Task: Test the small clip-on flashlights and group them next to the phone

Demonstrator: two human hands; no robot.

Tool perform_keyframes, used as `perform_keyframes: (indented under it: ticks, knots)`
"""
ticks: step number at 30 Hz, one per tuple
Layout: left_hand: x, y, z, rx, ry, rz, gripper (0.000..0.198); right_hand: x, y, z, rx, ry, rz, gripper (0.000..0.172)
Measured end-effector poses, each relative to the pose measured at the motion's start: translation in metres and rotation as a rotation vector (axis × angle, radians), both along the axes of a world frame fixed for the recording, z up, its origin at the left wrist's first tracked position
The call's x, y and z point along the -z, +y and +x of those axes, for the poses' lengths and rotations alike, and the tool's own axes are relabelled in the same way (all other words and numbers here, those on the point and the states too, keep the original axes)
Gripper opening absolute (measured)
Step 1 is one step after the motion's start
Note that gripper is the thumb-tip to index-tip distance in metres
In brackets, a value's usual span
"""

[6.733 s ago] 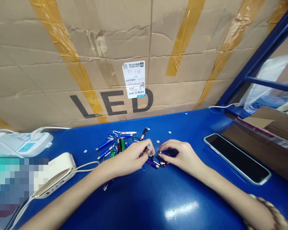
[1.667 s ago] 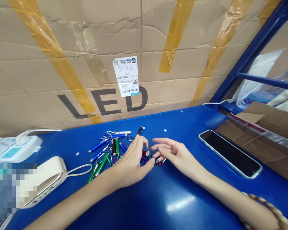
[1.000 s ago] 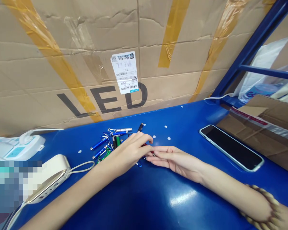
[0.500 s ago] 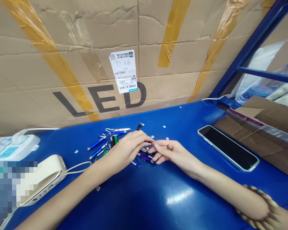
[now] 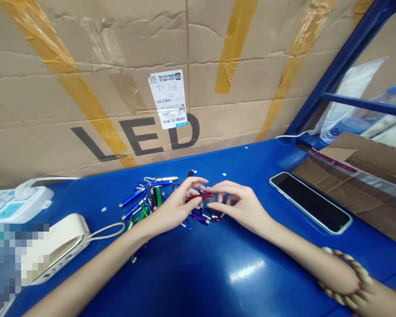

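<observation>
Tabletop [image 5: 198,277] glossy blue, glare toward near edge. White device [image 5: 69,235] toward left edge, phone [image 5: 310,202] toward right. Pen heap [image 5: 158,197] left of middle, nearer far edge. Carton [image 5: 198,53] marked LED along far edge; blue rack [image 5: 336,70] at far right corner. Left hand [image 5: 174,207] back up, thumb and fingers pinching red pen [image 5: 202,196] above heap. Right hand [image 5: 247,204] curved, thumb parted, released, beside pen tip.

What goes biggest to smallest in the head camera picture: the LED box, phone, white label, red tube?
1. LED box, by far
2. Phone and white label: too alike to rank; phone longer, label wider
3. Red tube, in the left hand
</observation>
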State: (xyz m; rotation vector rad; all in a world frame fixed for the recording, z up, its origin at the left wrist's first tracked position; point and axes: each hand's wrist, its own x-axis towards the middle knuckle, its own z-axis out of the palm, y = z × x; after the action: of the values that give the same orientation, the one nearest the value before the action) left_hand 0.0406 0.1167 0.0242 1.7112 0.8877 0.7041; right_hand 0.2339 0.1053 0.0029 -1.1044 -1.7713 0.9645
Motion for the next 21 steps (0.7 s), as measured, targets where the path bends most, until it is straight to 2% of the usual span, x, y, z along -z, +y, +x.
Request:
perform_keyframes:
  ticks: [3, 6, 9, 11, 13, 17, 19, 21]
  knots:
    - [0.001, -0.009, 0.011, 0.002, -0.141, -0.194, 0.036, -0.004, -0.005, -0.006, -0.011, 0.195, -0.224, 0.027]
    - [0.003, -0.017, 0.024, -0.107, -0.278, -0.355, 0.041, -0.006, -0.008, -0.012, -0.063, 0.457, -0.499, 0.033]
    - [0.004, -0.022, 0.031, -0.203, -0.378, -0.458, 0.044, -0.007, -0.009, -0.015, -0.111, 0.64, -0.597, 0.031]
    - [0.003, -0.023, 0.032, -0.221, -0.39, -0.458, 0.045, -0.007, -0.009, -0.015, -0.113, 0.668, -0.581, 0.032]
    - [0.001, -0.02, 0.03, -0.233, -0.344, -0.4, 0.043, -0.007, -0.007, -0.011, -0.055, 0.606, -0.52, 0.036]
    - [-0.005, -0.009, 0.018, -0.297, -0.19, -0.198, 0.034, -0.008, 0.002, 0.0, 0.104, 0.195, -0.213, 0.042]
    - [-0.005, -0.003, 0.013, -0.319, -0.13, -0.107, 0.028, -0.007, 0.007, 0.006, 0.122, -0.014, -0.075, 0.04]
    - [-0.005, 0.001, 0.009, -0.329, -0.074, -0.057, 0.025, -0.003, 0.011, 0.009, 0.101, -0.153, -0.017, 0.034]
